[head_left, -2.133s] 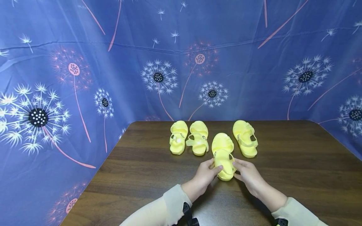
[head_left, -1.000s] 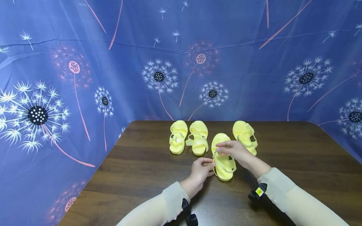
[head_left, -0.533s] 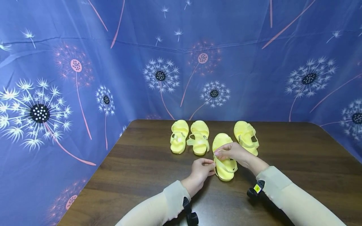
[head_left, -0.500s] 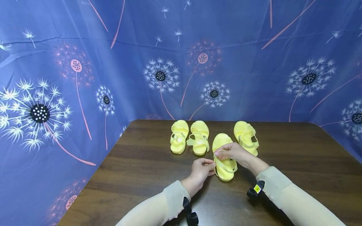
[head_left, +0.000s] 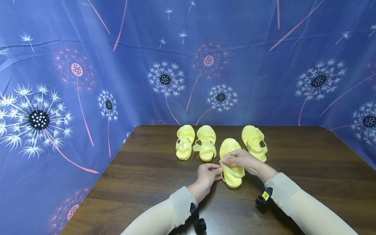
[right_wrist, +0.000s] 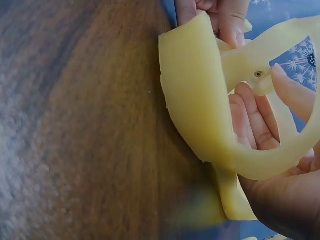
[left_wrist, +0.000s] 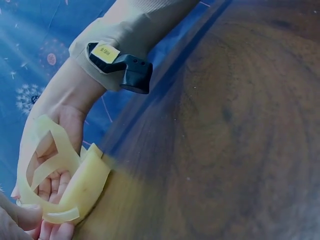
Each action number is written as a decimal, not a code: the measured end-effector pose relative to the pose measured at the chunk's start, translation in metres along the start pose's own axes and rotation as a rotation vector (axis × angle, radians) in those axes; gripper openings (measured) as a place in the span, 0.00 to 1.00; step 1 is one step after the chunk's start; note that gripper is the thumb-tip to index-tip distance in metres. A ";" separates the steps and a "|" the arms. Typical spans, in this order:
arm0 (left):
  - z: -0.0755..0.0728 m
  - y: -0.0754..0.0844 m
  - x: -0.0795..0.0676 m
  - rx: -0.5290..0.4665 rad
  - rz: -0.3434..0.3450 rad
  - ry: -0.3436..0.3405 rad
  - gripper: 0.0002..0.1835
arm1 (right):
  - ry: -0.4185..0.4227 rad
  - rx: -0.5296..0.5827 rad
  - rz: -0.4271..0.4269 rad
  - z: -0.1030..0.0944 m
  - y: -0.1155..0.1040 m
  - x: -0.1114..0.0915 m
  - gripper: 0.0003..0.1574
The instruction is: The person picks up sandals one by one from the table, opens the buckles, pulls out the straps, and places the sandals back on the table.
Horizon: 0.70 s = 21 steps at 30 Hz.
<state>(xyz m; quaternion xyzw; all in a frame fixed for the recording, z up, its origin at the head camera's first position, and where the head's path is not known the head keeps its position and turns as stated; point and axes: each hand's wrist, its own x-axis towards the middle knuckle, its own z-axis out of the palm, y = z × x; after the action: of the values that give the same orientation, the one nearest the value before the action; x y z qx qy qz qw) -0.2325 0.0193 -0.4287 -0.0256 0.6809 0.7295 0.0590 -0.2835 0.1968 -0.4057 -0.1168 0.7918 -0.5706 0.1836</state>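
Note:
A yellow child's sandal (head_left: 233, 181) lies on the table, toe pointing away, between the two hands. My left hand (head_left: 204, 179) is at its left edge, thumb and fingertips pinching the strap side. From the right, my right hand (head_left: 241, 161) reaches over the sandal and holds the ankle strap (head_left: 233, 172) near its left fastening. In the right wrist view the right thumb (right_wrist: 295, 92) and curled fingers are around the strap, near a small metal snap (right_wrist: 258, 74). The left fingers (right_wrist: 232, 20) show beyond the sole. Fingers partly hide the strap's end.
A pair of yellow sandals, one left (head_left: 185, 143) and one beside it (head_left: 206, 143), stands to the left. Another yellow sandal (head_left: 254, 142) lies to the right, behind the right forearm. The brown wooden table (head_left: 141, 182) ends at a blue dandelion-print cloth (head_left: 252, 78).
My right hand left the sandal's right heel side, crossed over it and took hold of the strap at the left. My left hand shifted slightly to the left edge. The other sandals stayed put.

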 end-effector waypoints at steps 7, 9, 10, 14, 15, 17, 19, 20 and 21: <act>0.005 -0.002 -0.002 -0.043 0.013 0.029 0.05 | -0.007 0.030 0.005 -0.001 0.002 -0.001 0.25; 0.005 -0.002 -0.003 -0.051 0.011 0.036 0.05 | -0.005 0.036 0.006 -0.001 0.002 -0.001 0.26; 0.006 -0.002 -0.003 -0.055 0.008 0.037 0.05 | -0.004 0.036 0.006 -0.001 0.002 -0.001 0.26; 0.007 -0.002 -0.004 -0.062 0.008 0.041 0.05 | -0.007 0.046 0.003 -0.001 0.003 -0.002 0.26; 0.007 -0.003 -0.004 -0.063 0.010 0.043 0.05 | -0.008 0.046 0.003 -0.001 0.003 -0.002 0.26; 0.007 -0.003 -0.004 -0.063 0.015 0.047 0.05 | -0.013 0.052 0.002 -0.001 0.003 -0.002 0.25; 0.007 -0.004 -0.003 -0.056 0.020 0.052 0.05 | -0.016 0.052 0.002 -0.001 0.004 -0.002 0.24; 0.008 -0.004 -0.003 -0.054 0.023 0.055 0.05 | -0.017 0.052 0.002 -0.001 0.004 -0.002 0.24; 0.008 -0.004 -0.003 -0.049 0.029 0.058 0.05 | -0.019 0.052 0.002 -0.001 0.004 -0.002 0.24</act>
<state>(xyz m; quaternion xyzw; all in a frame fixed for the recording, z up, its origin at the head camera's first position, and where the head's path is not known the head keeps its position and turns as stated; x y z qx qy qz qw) -0.2283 0.0273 -0.4314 -0.0382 0.6647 0.7456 0.0279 -0.2824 0.2001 -0.4088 -0.1169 0.7749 -0.5899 0.1947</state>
